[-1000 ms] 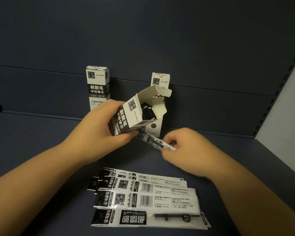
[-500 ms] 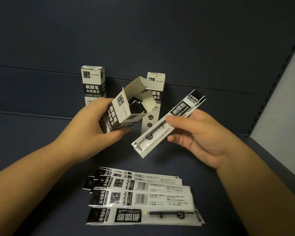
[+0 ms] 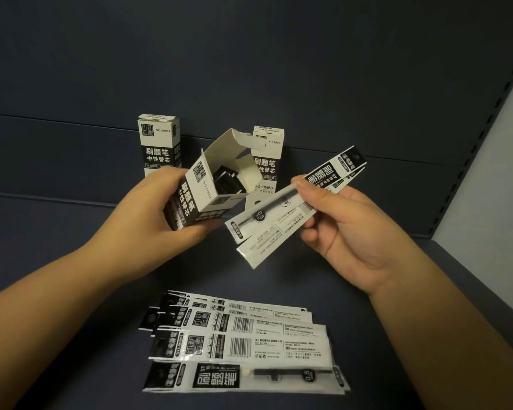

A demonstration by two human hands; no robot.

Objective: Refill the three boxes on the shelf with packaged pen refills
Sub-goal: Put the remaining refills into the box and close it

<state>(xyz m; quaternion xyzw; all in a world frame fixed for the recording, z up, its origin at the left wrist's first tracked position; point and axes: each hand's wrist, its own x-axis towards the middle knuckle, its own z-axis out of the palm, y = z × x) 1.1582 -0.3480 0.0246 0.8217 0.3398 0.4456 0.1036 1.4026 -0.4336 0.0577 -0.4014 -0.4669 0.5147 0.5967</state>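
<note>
Since half a second ago, I see the right hand (image 3: 353, 229) has fanned what looked like one packet into two refill packets (image 3: 285, 214), slightly offset, their lower ends angled toward the open box (image 3: 208, 190). A second ago that hand was low, picking at a packet near the box's base. Its thumb and fingers pinch the two packets near their middle, upper ends pointing up and right.

My left hand (image 3: 157, 217) grips the open box around its lower half, tilted with its mouth up and right, flaps open; dark packet tops show inside. The packets' lower ends sit just beside the box, not touching it as far as I can tell.

Two closed boxes stand upright against the back wall of the dark blue shelf (image 3: 57, 247): the left box (image 3: 159, 143) behind my left hand, the right box (image 3: 267, 161) partly hidden by the open flap.

Near me, a loose pile of refill packets (image 3: 240, 341) lies flat on the shelf, overlapping, lengthwise left to right.
</note>
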